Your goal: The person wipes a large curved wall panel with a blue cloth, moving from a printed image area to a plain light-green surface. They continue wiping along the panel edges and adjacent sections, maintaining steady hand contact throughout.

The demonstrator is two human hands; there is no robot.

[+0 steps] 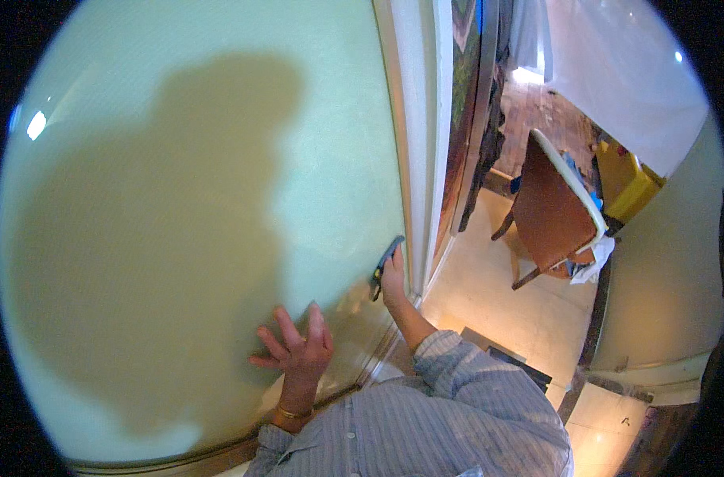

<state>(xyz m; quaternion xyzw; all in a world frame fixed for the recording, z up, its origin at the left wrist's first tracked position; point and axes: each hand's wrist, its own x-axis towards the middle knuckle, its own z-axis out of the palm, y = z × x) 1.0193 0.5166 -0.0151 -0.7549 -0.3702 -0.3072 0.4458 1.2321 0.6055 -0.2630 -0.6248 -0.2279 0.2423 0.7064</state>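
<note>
A pale green wall [338,179] fills the left and middle of the view, with a large soft shadow over it. My left hand [302,349] is spread at the lower part of this wall, fingers apart and nothing in them; whether the palm presses on it I cannot tell. A bracelet circles that wrist. My right hand [393,280] grips a dark hand tool with a small yellow mark [378,282], possibly a scraper or smoother. The tool lies close against the wall, beside the white door-frame trim [424,149]. My fingers partly hide it.
To the right, a chair with a brown back [552,208] stands on the light floor [457,268], a white cloth [597,262] hanging near its seat. Behind it are a yellow container [630,185] and translucent sheeting [624,77]. A dark flat object [520,366] lies near my right elbow.
</note>
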